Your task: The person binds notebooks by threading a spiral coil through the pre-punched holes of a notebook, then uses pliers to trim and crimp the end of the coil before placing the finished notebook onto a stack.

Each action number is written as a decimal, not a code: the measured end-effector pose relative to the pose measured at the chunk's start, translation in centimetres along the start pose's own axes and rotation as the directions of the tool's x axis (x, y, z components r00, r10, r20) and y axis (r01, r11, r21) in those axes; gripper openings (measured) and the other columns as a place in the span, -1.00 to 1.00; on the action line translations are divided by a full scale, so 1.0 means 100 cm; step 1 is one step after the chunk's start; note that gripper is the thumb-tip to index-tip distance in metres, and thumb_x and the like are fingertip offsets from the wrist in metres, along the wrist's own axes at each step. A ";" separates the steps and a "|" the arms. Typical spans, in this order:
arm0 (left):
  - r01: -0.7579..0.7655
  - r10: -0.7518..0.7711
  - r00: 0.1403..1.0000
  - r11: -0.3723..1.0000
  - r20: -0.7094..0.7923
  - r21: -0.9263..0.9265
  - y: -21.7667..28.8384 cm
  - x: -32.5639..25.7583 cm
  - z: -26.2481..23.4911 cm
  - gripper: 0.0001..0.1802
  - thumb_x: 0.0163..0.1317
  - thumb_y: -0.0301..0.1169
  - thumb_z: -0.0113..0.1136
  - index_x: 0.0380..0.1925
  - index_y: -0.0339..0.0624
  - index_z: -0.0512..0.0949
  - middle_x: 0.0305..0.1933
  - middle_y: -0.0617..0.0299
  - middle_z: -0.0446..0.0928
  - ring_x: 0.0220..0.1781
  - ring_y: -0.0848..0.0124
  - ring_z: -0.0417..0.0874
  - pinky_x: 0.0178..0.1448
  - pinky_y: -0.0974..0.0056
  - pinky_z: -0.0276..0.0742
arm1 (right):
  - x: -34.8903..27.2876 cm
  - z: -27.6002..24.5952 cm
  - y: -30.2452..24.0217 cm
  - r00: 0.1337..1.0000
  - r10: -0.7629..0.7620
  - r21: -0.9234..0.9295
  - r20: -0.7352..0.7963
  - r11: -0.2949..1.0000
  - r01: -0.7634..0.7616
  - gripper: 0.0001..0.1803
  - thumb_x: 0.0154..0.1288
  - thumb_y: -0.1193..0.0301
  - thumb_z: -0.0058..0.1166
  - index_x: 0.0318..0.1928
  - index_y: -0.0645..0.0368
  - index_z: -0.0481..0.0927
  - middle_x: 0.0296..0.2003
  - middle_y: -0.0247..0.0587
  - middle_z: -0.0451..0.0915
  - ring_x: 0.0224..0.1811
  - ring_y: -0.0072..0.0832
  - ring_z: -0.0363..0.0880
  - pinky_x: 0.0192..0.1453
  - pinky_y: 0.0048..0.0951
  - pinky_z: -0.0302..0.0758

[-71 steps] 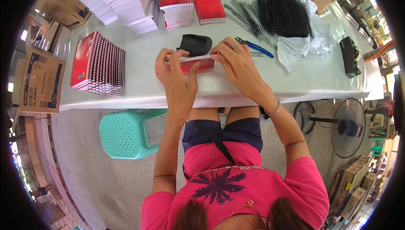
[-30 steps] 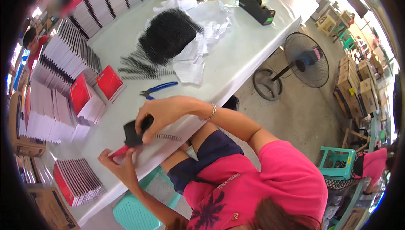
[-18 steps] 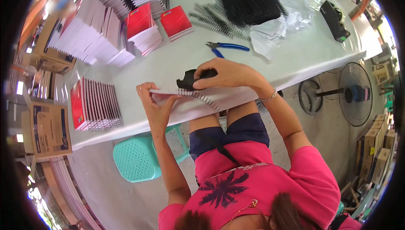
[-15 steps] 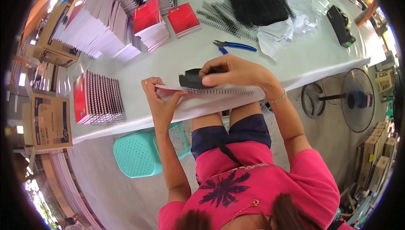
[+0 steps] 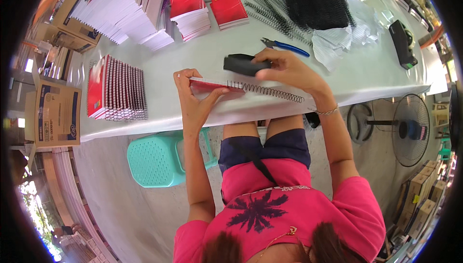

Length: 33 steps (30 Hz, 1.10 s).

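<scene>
The left hand (image 5: 193, 100) reaches up from the lower edge with the forearm almost straight and the wrist bent a little. Its fingers are pressed together along the left end of the notebook (image 5: 214, 88), and the thumb pushes on the red cover from the near side, so the hand pinches the notebook at that end. The right hand (image 5: 284, 70) comes from the right with the elbow bent and the wrist turned inward. It lies curved over a black tool (image 5: 241, 64) and holds it closed in the fingers, just above the notebook. A thin bracelet (image 5: 328, 112) sits on this wrist.

The notebook lies flat on the white table (image 5: 366, 77), close to the near edge, between the two hands. A black coil (image 5: 270, 91) sticks out of the notebook to the right, along the table edge.

Beyond the notebook, blue pliers (image 5: 284, 47) lie on the table, just past the right hand. Farther from the notebook, a heap of coils (image 5: 313, 3) rests on white paper. Left of the notebook stands a row of finished notebooks (image 5: 118, 94) with red covers. Far beyond the notebook there are red stacks (image 5: 193, 9) and white stacks (image 5: 115, 14). Under the table, near the notebook, a teal stool (image 5: 156, 159) stands on the floor, and a fan (image 5: 407, 130) is to the right.
</scene>
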<state>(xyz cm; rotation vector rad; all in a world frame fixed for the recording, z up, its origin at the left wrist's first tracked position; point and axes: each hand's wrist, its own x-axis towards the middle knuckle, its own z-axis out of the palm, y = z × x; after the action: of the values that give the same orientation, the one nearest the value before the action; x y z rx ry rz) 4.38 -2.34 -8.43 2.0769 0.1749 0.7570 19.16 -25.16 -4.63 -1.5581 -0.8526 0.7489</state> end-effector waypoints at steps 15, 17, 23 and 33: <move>0.057 -0.060 0.998 0.931 0.003 -0.361 0.007 0.002 0.005 -0.28 -0.18 -0.43 0.65 -0.10 -0.16 0.32 -0.11 0.26 0.26 -0.03 0.36 0.37 0.11 0.28 0.35 | 0.002 -0.004 -0.015 0.997 0.012 0.022 0.082 1.000 -0.014 -0.65 0.43 0.22 0.17 -0.13 0.34 0.64 -0.08 -0.34 0.49 -0.04 -0.61 0.44 0.11 -0.54 0.40; 0.082 -0.079 0.997 0.880 0.027 -0.468 0.006 0.001 0.004 -0.27 -0.17 -0.49 0.64 -0.07 -0.13 0.29 -0.10 0.29 0.27 -0.02 0.41 0.38 0.13 0.31 0.35 | -0.002 -0.001 -0.020 0.995 0.000 0.095 0.097 0.995 -0.009 -0.66 0.44 0.21 0.16 -0.15 0.31 0.64 -0.08 -0.35 0.48 -0.03 -0.62 0.42 0.13 -0.55 0.39; 0.077 -0.051 0.995 0.945 0.089 -0.318 0.006 -0.001 0.004 -0.26 -0.17 -0.56 0.61 -0.05 -0.08 0.28 -0.08 0.33 0.25 0.01 0.45 0.37 0.27 0.28 0.29 | -0.005 -0.001 -0.030 0.980 0.004 0.226 0.200 0.973 -0.050 -0.60 0.49 0.15 0.07 -0.17 0.32 0.61 -0.15 -0.37 0.50 -0.07 -0.65 0.41 0.06 -0.58 0.38; 0.089 -0.076 0.995 0.957 0.057 -0.277 0.000 0.000 0.008 -0.22 -0.25 -0.28 0.69 -0.09 -0.18 0.34 -0.09 0.26 0.26 -0.01 0.37 0.34 0.13 0.30 0.31 | -0.006 0.000 -0.020 0.979 0.007 0.011 0.205 1.000 -0.009 -0.53 0.55 0.06 -0.07 -0.10 0.28 0.59 -0.25 -0.42 0.48 -0.23 -0.66 0.36 -0.08 -0.57 0.37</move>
<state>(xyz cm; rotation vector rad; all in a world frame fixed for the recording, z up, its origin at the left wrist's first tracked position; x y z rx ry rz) 4.90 -2.92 -8.75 1.8059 0.1208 0.6426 18.59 -25.52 -2.66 -1.4920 -0.9908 0.9304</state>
